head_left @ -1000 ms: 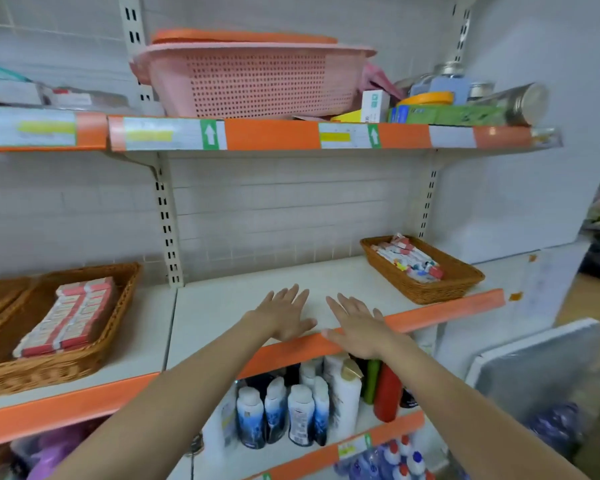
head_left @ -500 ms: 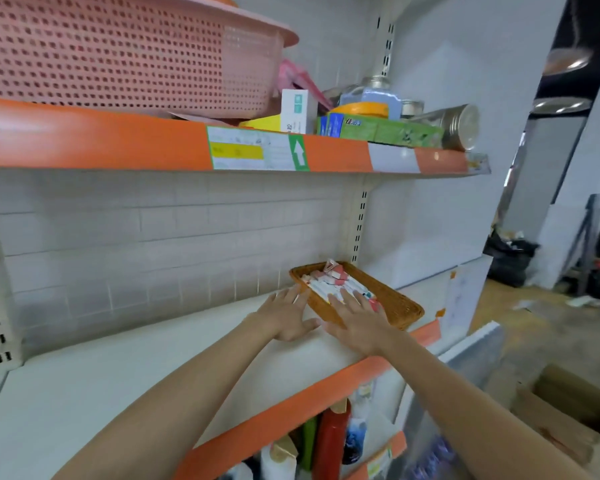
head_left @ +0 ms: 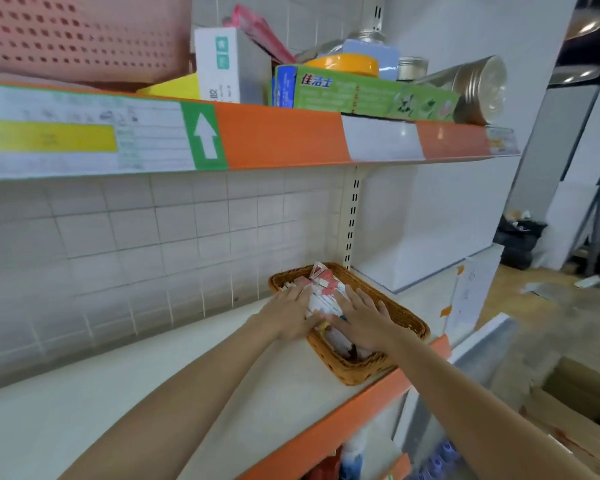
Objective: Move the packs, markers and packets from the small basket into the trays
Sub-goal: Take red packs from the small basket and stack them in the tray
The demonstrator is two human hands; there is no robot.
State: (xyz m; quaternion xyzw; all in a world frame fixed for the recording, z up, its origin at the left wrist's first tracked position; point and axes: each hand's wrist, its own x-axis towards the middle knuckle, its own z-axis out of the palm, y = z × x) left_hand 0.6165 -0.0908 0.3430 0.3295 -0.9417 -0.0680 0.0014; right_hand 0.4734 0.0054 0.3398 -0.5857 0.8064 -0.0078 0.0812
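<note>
1. Several white-and-red packs [head_left: 321,294] heaped in small wicker basket [head_left: 400,318], at right end of white middle shelf [head_left: 125,393].
2. Both hands laid on the heap: left hand [head_left: 290,315] flat on its left side, fingers spread; right hand [head_left: 362,318] flat on its right side, fingers spread. Neither visibly pinching anything.
3. Print on packs too blurred to read; near end of basket shadowed, contents unclear.
4. Green box [head_left: 364,97] on upper shelf [head_left: 281,136] carrying red Chinese characters; white box [head_left: 222,64] beside it, small print illegible.
5. Shelf-edge label showing white up-arrow [head_left: 205,136] on green.
6. Pink perforated crate [head_left: 77,32] cut off top left.
</note>
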